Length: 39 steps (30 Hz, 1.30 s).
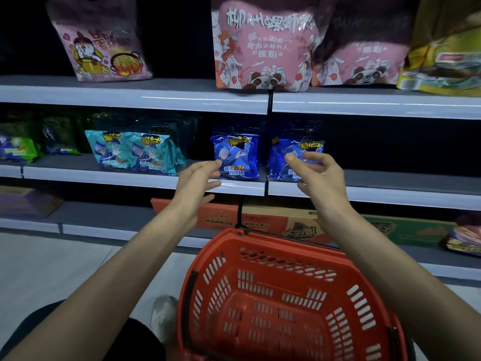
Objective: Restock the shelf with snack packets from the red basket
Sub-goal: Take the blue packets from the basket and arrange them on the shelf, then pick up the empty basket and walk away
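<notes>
Nearest to us, at six o'clock, the red basket (273,241) sits on the floor and we see no packet through its slotted walls or on its floor, so we judge the carrying part of the job done or nearly so. Above it, toward twelve o'clock, both our arms reach to the middle shelf (130,178). Our left hand (197,178) lies flat with straight fingers, its tips at the lower left corner of the left blue packet (236,157), gripping nothing. Our right hand (315,173) hovers in front of the right blue packet (294,157) with thumb and fingers spread apart and loosely bent. It clamps nothing, and we cannot tell whether it touches the wrapper. Both blue packets stand upright on the shelf, side by side across the black upright. What remains looks like squaring them up. At nine o'clock from them stand the teal packets (130,152), and farther that way the green packets (18,149). At three o'clock the shelf shows grey board. Farthest, at twelve o'clock, the pink bags (260,48) line the upper shelf.
</notes>
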Motion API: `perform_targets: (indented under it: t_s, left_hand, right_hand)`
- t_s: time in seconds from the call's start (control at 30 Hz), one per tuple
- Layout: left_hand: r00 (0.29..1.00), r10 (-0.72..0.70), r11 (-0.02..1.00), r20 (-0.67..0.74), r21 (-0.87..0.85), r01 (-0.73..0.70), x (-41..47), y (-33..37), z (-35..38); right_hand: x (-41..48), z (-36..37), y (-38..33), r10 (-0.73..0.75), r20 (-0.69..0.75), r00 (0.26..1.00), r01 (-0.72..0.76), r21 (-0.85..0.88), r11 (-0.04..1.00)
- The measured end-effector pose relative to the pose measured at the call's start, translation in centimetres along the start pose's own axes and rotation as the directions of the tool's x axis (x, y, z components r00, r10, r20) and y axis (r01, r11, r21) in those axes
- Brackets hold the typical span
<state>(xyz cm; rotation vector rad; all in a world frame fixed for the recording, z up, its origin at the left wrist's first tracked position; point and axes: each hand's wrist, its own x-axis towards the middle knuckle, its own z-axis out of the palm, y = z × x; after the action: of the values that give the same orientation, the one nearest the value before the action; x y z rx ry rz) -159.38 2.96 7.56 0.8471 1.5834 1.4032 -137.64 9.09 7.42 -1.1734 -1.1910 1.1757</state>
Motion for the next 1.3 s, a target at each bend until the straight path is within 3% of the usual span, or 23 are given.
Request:
perform_targets:
  t_s: [0.27, 0.5, 0.8, 1.03, 1.3]
  left_hand:
    - [0.999, -0.008, 1.000, 0.040, -0.030, 0.009, -2.1, 1.3, 0.5]
    - [0.997, 0.029, 0.997, 0.078, -0.068, -0.024, 1.8, 2.4, 1.6]
    - [0.998, -0.057, 0.991, -0.012, -0.119, 0.055, 6.6, 6.6, 4.0]
    - [0.978, -0.198, 0.975, -0.068, -0.121, 0.188, 4.7, 13.9, 3.3]
    - [0.940, -0.332, 0.941, -0.082, -0.097, 0.324, -1.5, 25.9, 2.7]
  right_hand:
    - [-1.7, -1.2, -1.6, 0.019, 0.053, 0.998, -0.018, -0.020, 1.000]
    - [2.2, 0.5, -1.5, 0.054, 0.101, 0.993, -0.057, 0.028, 0.998]
    - [7.7, 1.8, -3.1, 0.267, 0.131, 0.955, -0.278, 0.076, 0.958]
    - [6.3, 0.6, -11.1, 0.428, 0.080, 0.900, -0.434, 0.092, 0.896]
    - [1.7, -1.3, -25.5, 0.547, 0.041, 0.836, -0.548, 0.066, 0.834]
